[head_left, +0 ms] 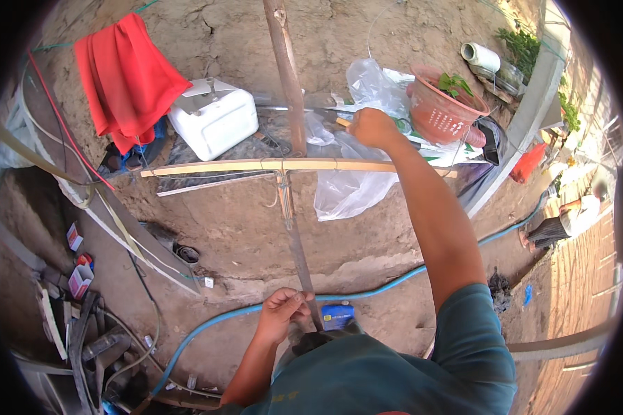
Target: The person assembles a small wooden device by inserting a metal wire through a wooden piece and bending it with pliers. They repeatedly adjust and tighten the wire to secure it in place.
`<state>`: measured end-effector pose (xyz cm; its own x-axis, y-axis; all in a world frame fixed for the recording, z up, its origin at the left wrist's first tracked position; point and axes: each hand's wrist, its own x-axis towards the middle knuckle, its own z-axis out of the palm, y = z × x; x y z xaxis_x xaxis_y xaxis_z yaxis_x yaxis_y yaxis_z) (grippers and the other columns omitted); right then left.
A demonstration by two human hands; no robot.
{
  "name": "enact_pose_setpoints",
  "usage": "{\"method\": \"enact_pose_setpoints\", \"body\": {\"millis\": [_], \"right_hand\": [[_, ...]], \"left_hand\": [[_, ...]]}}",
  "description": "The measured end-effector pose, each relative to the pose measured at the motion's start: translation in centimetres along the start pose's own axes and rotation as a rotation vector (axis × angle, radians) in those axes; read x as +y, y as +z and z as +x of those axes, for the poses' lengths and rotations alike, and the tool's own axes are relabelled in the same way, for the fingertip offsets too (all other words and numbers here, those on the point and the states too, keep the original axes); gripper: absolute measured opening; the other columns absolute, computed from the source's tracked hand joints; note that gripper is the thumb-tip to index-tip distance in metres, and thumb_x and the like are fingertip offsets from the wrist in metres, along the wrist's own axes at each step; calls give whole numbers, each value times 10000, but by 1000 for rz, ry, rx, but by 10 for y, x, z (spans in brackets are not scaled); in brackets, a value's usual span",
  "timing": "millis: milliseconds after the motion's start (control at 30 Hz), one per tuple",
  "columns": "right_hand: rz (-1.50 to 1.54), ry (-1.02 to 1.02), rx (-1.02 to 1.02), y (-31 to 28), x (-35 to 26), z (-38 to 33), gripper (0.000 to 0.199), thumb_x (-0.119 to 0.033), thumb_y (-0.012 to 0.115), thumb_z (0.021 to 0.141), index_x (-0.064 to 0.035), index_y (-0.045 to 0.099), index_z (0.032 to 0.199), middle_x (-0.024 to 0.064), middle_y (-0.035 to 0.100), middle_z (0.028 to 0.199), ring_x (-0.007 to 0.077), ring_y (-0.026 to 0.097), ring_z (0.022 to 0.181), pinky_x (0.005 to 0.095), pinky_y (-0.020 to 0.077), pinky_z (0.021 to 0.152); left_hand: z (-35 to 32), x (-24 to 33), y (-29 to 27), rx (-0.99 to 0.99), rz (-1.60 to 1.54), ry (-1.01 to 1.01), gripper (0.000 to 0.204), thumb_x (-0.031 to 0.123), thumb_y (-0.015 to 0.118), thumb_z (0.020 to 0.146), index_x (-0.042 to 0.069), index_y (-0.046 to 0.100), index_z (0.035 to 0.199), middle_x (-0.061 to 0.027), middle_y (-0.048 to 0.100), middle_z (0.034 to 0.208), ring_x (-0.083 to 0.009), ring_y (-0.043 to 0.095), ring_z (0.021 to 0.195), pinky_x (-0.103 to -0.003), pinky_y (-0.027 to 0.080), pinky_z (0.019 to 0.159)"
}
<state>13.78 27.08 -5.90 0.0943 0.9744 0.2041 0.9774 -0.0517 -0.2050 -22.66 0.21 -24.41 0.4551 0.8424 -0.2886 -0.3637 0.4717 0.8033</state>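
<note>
1. Head view: the right hand point(374, 128) is closed around a small tan piece point(342, 122) on the far side, left of the reddish plant pot point(441, 114). It looks light and stiff; with most hidden in the fist, a whole-hand hold probably suits it.
2. Nearer and further left, the left hand point(281, 315) has curled fingers beside a long thin stick point(298, 259); whether it grips anything, I cannot tell.
3. Between the hands, a pale wooden strip point(228, 166) crosses the stick's far end. It seems light and springy, likely steadiest held at that crossing.
</note>
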Motion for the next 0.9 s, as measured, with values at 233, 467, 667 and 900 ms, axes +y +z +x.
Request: {"method": "enact_pose_setpoints", "body": {"millis": [233, 467, 667, 900], "right_hand": [[802, 90, 185, -99, -14, -94, 293, -277, 729, 972, 8, 716, 905, -21, 587, 745, 96, 567, 698, 302, 540, 696], [1741, 257, -193, -29, -12, -312, 347, -320, 754, 992, 1, 707, 1114, 107, 753, 1014, 133, 696, 814, 280, 584, 707], [1960, 142, -673, 25, -9, -402, 435, -387, 700, 1021, 24, 688, 1165, 195, 732, 1183, 263, 722, 1094, 411, 597, 922], [1983, 302, -1003, -6, -7, -413, 474, -393, 675, 1039, 19, 639, 1269, 170, 723, 1168, 279, 720, 1129, 417, 634, 864]], "left_hand": [[12, 13, 7, -29, 45, 60, 200, 264, 649, 1067, 78, 693, 1007, -113, 768, 1141, -115, 717, 827, -284, 583, 728], [31, 31, 40, -308, 203, 186, 186, 224, 647, 1066, 44, 692, 1076, -130, 749, 1188, -143, 722, 911, -297, 578, 778], [33, 43, 60, -453, 243, 150, 168, 184, 657, 1058, 21, 682, 1092, -159, 733, 1220, -198, 729, 1008, -337, 590, 837], [45, 41, 70, -610, 272, 182, 190, 191, 660, 1055, 2, 682, 1053, -176, 720, 1199, -209, 701, 1053, -368, 584, 874]]}}
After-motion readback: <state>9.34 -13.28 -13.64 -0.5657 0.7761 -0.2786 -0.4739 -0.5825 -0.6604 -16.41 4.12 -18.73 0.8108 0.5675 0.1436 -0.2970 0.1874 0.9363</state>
